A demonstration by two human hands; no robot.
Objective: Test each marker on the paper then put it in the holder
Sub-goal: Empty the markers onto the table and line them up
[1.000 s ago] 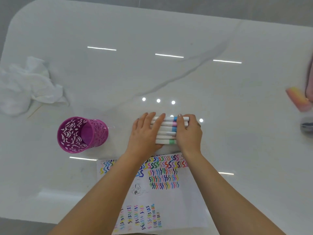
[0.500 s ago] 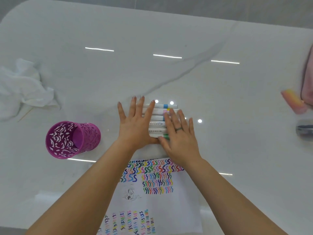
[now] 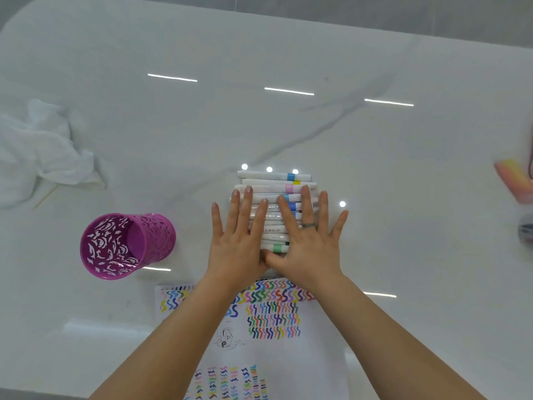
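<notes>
Several white markers [image 3: 274,180] with coloured bands lie side by side in a row on the white table, just beyond the paper [image 3: 277,350]. My left hand [image 3: 239,241] lies flat on the left part of the row, fingers straight and spread. My right hand [image 3: 308,241], wearing a ring, lies flat on the right part, fingers spread too. The thumbs meet at the near end of the row. The paper, covered with coloured wavy test lines, sits under my forearms. The purple cut-out holder [image 3: 124,246] stands to the left, with no marker seen inside.
A crumpled white cloth [image 3: 43,157] lies at the far left with a thin stick beside it. At the right edge sit an orange-pink block [image 3: 513,177] and a dark round object [image 3: 526,229], partly cut off. The table's [image 3: 403,197] near edge runs along the bottom left.
My hands went from cupping the marker bundle at its ends to lying flat on top of it with fingers spread. The markers now lie spread in a longer row.
</notes>
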